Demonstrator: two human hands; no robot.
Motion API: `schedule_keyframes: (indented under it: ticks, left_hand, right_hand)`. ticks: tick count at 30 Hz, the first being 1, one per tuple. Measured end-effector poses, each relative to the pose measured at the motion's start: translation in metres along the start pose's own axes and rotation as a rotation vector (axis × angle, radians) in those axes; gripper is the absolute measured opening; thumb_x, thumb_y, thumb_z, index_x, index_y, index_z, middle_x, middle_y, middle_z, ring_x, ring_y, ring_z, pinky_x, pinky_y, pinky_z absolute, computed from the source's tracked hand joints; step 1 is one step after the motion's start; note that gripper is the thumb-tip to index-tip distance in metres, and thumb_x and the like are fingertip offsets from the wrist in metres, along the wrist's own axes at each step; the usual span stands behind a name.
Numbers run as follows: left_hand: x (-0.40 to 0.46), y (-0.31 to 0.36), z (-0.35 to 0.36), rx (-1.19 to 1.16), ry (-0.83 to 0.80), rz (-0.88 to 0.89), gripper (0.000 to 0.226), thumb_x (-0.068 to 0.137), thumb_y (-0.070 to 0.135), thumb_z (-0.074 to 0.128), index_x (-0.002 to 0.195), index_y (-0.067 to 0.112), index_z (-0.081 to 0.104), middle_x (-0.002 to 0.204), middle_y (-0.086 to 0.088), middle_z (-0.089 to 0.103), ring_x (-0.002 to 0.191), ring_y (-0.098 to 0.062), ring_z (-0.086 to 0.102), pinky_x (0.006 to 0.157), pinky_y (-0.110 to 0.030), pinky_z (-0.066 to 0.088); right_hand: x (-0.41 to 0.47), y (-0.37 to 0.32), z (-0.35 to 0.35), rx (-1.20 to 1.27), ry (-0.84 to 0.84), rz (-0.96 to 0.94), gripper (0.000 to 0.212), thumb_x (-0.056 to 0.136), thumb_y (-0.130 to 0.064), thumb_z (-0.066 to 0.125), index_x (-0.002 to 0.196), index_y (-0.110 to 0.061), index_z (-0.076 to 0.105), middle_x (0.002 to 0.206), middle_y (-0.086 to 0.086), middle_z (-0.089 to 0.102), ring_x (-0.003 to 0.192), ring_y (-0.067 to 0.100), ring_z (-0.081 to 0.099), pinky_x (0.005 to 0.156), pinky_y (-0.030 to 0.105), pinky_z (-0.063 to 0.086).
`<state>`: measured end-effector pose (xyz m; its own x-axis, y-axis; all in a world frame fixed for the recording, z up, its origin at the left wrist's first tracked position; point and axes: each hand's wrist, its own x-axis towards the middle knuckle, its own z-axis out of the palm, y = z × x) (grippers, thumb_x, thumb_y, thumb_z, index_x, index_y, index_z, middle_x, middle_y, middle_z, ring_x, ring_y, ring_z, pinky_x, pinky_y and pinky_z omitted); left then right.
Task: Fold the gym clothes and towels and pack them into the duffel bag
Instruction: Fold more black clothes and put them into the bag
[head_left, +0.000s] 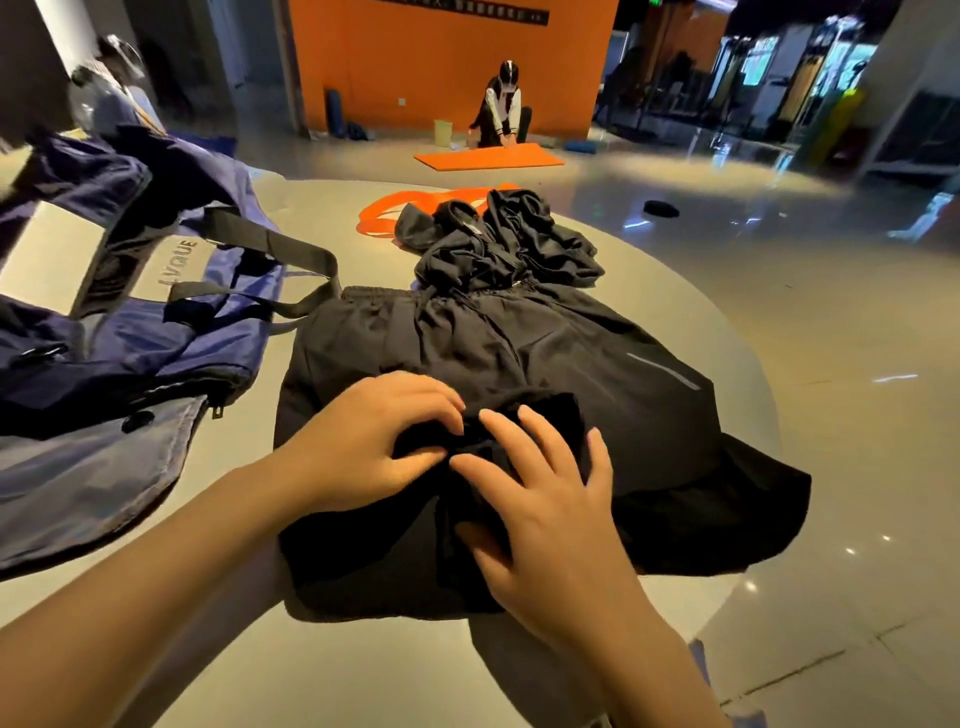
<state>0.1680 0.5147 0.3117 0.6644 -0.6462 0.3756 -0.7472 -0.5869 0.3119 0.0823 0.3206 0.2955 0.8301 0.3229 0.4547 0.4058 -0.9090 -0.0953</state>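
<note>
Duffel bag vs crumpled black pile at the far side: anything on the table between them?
Head view: only bare table between the duffel bag and the crumpled black pile; the bag's black strap reaches partway.

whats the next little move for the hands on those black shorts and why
Probably flatten the bunched fold: both the left hand and right hand sit on a rumpled wad of fabric at the near middle of the black shorts, which lie spread on the table. Smoothing it first should give a neat fold before the shorts go into the blue duffel bag lying at the left.
</note>
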Motion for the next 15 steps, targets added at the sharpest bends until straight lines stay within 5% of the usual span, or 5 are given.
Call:
schedule_keyframes:
  ticks: [3,6,8,15]
  left_hand:
    - [-0.011,-0.006,0.013,0.001,-0.122,-0.041,0.049,0.082,0.051,0.045,0.121,0.030,0.064,0.132,0.015,0.057,0.123,0.002,0.046,0.105,-0.019,0.033]
    - [-0.010,-0.008,0.025,0.040,-0.064,-0.033,0.044,0.084,0.048,0.044,0.113,0.028,0.069,0.121,0.011,0.065,0.112,-0.002,0.056,0.096,-0.022,0.045]
    - [-0.008,-0.008,0.028,0.037,0.006,-0.013,0.036,0.084,0.042,0.045,0.100,0.024,0.073,0.109,0.008,0.070,0.102,-0.003,0.057,0.087,-0.023,0.051]
    - [-0.016,-0.022,0.007,-0.208,0.243,-0.187,0.031,0.081,0.045,0.054,0.091,0.023,0.072,0.098,0.018,0.064,0.096,0.006,0.058,0.089,-0.008,0.043]
  right_hand:
    - [0.003,0.013,0.005,-0.060,-0.115,-0.108,0.038,0.081,-0.043,0.044,0.115,-0.036,0.059,0.121,-0.015,0.061,0.130,0.021,0.047,0.105,0.069,0.017]
    - [-0.002,0.024,0.004,-0.043,-0.102,-0.133,0.031,0.081,-0.036,0.054,0.112,-0.035,0.059,0.100,-0.016,0.063,0.115,0.017,0.055,0.107,0.062,0.026]
    - [-0.009,0.034,0.001,-0.007,-0.052,-0.131,0.029,0.083,-0.031,0.055,0.111,-0.037,0.056,0.098,-0.016,0.062,0.113,0.013,0.052,0.107,0.054,0.026]
    - [-0.040,0.070,-0.014,0.118,0.078,-0.003,0.029,0.086,-0.024,0.047,0.109,-0.040,0.053,0.105,-0.020,0.065,0.114,0.006,0.050,0.103,0.045,0.032]
